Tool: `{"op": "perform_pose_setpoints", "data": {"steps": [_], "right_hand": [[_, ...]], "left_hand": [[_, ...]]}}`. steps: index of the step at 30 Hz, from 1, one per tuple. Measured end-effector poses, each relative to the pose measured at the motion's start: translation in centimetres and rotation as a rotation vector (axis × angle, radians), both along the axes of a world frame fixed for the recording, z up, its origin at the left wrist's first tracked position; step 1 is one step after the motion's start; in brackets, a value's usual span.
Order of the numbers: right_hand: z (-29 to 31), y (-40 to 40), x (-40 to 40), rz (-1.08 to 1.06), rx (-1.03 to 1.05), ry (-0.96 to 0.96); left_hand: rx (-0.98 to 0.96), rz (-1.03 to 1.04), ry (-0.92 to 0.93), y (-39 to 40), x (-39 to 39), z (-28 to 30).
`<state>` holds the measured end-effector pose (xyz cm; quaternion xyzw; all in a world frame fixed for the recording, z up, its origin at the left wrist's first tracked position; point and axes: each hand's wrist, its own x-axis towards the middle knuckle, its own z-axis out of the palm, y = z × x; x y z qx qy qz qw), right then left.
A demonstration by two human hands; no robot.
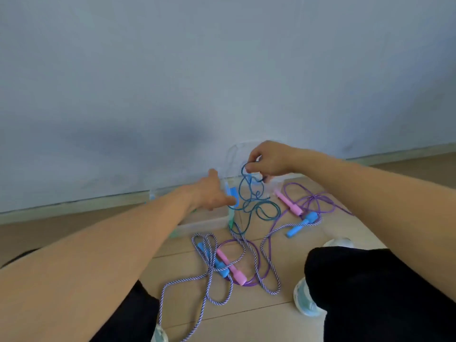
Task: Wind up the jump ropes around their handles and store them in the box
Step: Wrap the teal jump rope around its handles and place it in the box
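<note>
Right hand (271,159) grip pinching teal rope (251,196), left hand (212,191) grip holding blue handle (232,193) over clear box (202,220), contents unclear

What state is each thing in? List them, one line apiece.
Dark teal jump rope: unwound, hanging in loose loops from the right hand.
Right hand: pinches the teal rope, raised.
Left hand: holds light blue handles, fingers partly hidden.
Clear plastic storage box: open, on the floor by the wall.
Purple jump rope with pink handles: unwound, on the floor.
Striped blue-and-white jump rope with blue handles: unwound, tangled on the floor.
</note>
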<state>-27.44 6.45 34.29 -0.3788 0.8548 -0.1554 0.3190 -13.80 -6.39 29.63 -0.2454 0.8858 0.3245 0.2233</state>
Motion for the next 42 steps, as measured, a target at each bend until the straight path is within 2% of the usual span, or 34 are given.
{"op": "perform_pose_setpoints", "data": {"steps": [2,5,7,9,11,14,16,19,21,23,25,29,31,33,36,38,40,42], "right_hand": [[4.3,-0.1,1.0,-0.022,-0.164,-0.048],[8.2,0.0,3.1,-0.061,-0.454,-0.223],[8.9,0.2,3.9,-0.112,-0.63,-0.322],[8.4,0.5,4.3,-0.185,-0.765,-0.45],[7.1,0.8,3.9,-0.297,-0.803,-0.584],[4.6,0.9,2.7,-0.505,-0.685,-0.691],[2.9,0.4,1.9,-0.533,-0.53,-0.667],[0.4,-0.8,2.0,-0.249,-0.223,-0.506],[-0.8,-2.1,2.7,-0.051,-0.043,-0.498],[-1.2,-3.2,3.4,0.046,0.107,-0.574],[-1.6,-3.9,3.5,0.051,0.199,-0.712],[-1.2,-4.0,2.4,-0.054,0.143,-0.888],[-0.2,-4.0,1.7,-0.203,0.039,-0.927],[1.1,-4.0,0.9,-0.337,-0.106,-0.995],[3.3,-4.3,0.0,-0.499,-0.413,-1.185],[4.5,-4.2,-0.5,-0.614,-0.61,-1.252],[5.3,-3.9,-0.9,-0.707,-0.744,-1.23],[5.2,-3.5,-1.7,-0.766,-0.784,-1.107]], "left_hand": [[-0.004,-0.045,0.164,0.1,-0.3,2.3],[0.015,-0.09,0.385,0.7,-1.1,4.8],[0.142,-0.034,0.492,0.7,-1.3,5.7],[0.237,0.027,0.52,0.3,-0.8,5.8],[0.236,0.068,0.497,-0.4,-0.1,5.7],[0.419,0.246,0.45,-1.1,-0.1,6.8],[0.601,0.372,0.493,-1.6,-0.6,8.1],[0.806,0.535,0.615,-2.1,-1.4,9.8],[0.903,0.66,0.715,-2.8,-1.8,10.4],[0.948,0.826,0.802,-3.9,-2.1,10.6],[0.942,0.988,0.867,-5.4,-2.3,10.3],[0.827,1.139,0.89,-8.0,-2.5,8.9],[0.806,1.075,0.788,-8.5,-2.6,8.1],[0.738,0.915,0.613,-8.5,-2.4,7.2],[0.56,0.67,0.384,-7.7,-2.1,5.7],[0.552,0.524,0.287,-6.9,-1.9,4.9],[0.587,0.351,0.171,-6.0,-2.0,4.4],[0.574,0.214,0.083,-5.0,-2.4,3.5]]}}
